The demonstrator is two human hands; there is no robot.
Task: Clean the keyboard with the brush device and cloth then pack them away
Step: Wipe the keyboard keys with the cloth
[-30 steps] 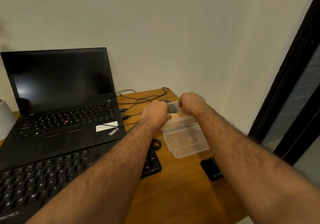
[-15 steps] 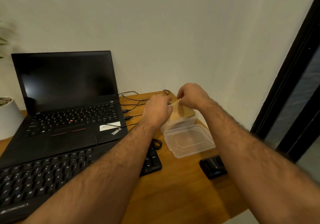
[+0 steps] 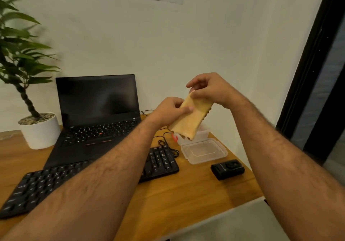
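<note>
Two bare hands hold a folded tan-yellow cloth (image 3: 188, 119) in the air above the far right part of a wooden desk (image 3: 186, 199). The left hand (image 3: 169, 111) has its grip pressed together, thumb pinching the cloth's left edge against the curled fingers. The right hand (image 3: 209, 89) pinches the cloth's top corner between thumb and fingertips, its other fingers loosely spread above. The cloth hangs tilted, its lower end over a clear plastic container (image 3: 200, 133) near the desk's far right corner; what the container holds cannot be made out, apart from something red (image 3: 174, 137) at its left side. A clear plastic lid (image 3: 204, 150) lies just in front of the container, near the right edge. A small black box-shaped device (image 3: 227, 169) sits nearer, also by the right edge. A black external keyboard (image 3: 93, 177) stretches across the desk's left and middle, partly hidden by the left forearm, with a thin black cable (image 3: 168, 143) coiled by its far right corner. Behind it stands an open black laptop (image 3: 97, 113) with a dark screen, and a potted green plant in a white pot (image 3: 40, 130) at the far left.
</note>
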